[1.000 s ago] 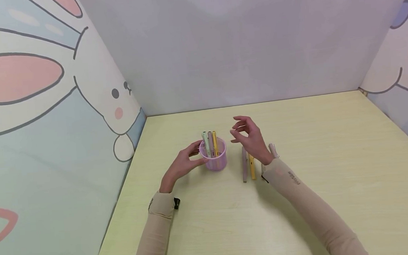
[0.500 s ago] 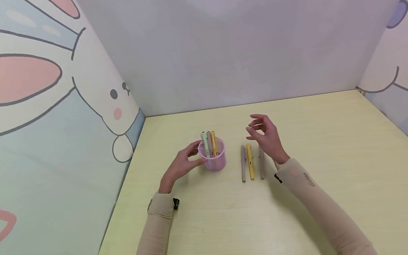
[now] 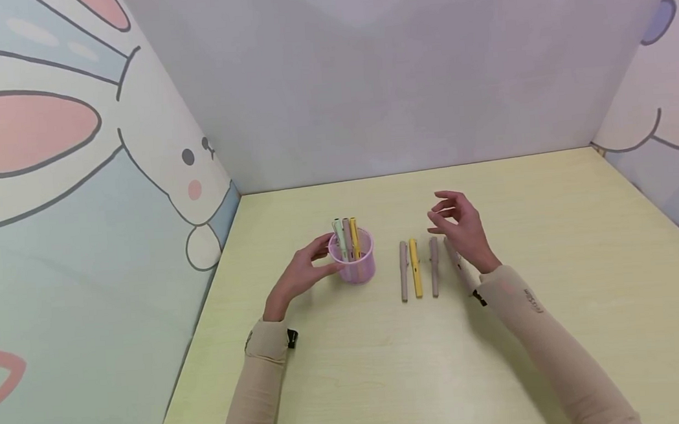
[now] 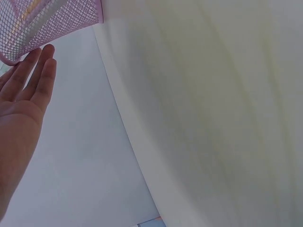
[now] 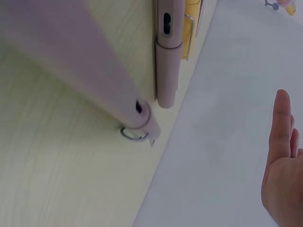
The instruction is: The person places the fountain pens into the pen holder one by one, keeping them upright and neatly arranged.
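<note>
Pale wood-grain table (image 3: 355, 367). Pink mesh cup (image 3: 362, 273): upright, against left fingers (image 4: 45, 85). Mauve pen (image 3: 404, 273), yellow pen (image 3: 415, 269): left of right fingers (image 5: 280, 127). Second mauve pen (image 3: 434, 268): nearside of right fingers. Slanted mauve pen (image 3: 458, 263): behind fingers, below palm.

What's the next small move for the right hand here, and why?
Probably lower the right hand and pinch the slanted mauve pen on the table. The hand holds nothing and hovers near that pen, while the left hand braces the mesh cup, where three pens already stand.
</note>
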Available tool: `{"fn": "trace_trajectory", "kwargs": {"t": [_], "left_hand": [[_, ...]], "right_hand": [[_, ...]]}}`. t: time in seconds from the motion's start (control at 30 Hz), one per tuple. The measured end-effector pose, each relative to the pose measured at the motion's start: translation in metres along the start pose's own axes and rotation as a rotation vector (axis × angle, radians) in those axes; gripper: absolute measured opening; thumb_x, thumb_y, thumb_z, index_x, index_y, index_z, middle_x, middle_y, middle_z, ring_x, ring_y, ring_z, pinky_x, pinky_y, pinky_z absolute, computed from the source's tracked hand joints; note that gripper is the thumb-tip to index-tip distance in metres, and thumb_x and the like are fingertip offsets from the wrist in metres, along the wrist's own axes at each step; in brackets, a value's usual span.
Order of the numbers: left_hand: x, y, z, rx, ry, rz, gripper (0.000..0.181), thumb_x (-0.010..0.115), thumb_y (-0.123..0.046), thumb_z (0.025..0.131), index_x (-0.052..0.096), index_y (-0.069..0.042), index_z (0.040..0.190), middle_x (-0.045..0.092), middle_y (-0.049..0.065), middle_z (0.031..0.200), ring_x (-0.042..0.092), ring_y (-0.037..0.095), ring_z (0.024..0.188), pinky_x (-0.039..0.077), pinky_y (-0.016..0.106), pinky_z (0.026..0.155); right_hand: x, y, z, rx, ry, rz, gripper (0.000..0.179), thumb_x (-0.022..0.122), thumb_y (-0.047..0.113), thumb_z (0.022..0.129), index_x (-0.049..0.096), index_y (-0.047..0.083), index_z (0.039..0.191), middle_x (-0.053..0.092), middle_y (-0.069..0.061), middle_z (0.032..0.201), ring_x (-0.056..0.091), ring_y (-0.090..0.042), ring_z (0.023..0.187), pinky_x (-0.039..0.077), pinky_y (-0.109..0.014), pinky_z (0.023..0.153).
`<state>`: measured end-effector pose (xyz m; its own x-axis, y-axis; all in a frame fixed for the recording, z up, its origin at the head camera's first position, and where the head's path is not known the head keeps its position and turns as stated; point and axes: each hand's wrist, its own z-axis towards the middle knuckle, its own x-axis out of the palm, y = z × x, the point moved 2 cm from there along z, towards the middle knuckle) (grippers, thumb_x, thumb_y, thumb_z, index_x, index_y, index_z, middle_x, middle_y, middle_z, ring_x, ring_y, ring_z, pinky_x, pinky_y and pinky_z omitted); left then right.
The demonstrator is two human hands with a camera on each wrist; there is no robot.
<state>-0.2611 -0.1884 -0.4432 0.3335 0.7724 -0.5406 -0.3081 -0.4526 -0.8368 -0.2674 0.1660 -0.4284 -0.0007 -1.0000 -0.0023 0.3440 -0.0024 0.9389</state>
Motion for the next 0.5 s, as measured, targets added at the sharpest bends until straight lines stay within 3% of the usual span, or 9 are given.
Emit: {"fn": "trace_trajectory", "kwargs": {"t": [0.27, 0.5], "left_hand": [[0.000, 0.001, -0.001, -0.014, 0.002, 0.001, 0.073, 0.077, -0.029, 0.095, 0.043, -0.010, 0.157, 0.056, 0.014, 0.148, 0.054, 0.036, 0.134, 0.042, 0.052, 0.113], [-0.001, 0.001, 0.001, 0.002, 0.004, -0.006, 0.073, 0.077, -0.026, 0.095, 0.043, -0.009, 0.157, 0.056, 0.015, 0.147, 0.054, 0.037, 0.134, 0.042, 0.053, 0.113]], "right_hand": [[-0.017, 0.007, -0.005, 0.042, -0.007, -0.068, 0.043, 0.062, -0.002, 0.101, 0.046, -0.008, 0.141, 0.056, -0.014, 0.109, 0.062, -0.015, 0.093, 0.063, -0.035, 0.075], [-0.032, -0.005, -0.008, 0.086, -0.012, -0.110, 0.048, 0.065, 0.004, 0.102, 0.045, -0.005, 0.144, 0.056, -0.011, 0.111, 0.061, -0.013, 0.094, 0.063, -0.036, 0.076]]}}
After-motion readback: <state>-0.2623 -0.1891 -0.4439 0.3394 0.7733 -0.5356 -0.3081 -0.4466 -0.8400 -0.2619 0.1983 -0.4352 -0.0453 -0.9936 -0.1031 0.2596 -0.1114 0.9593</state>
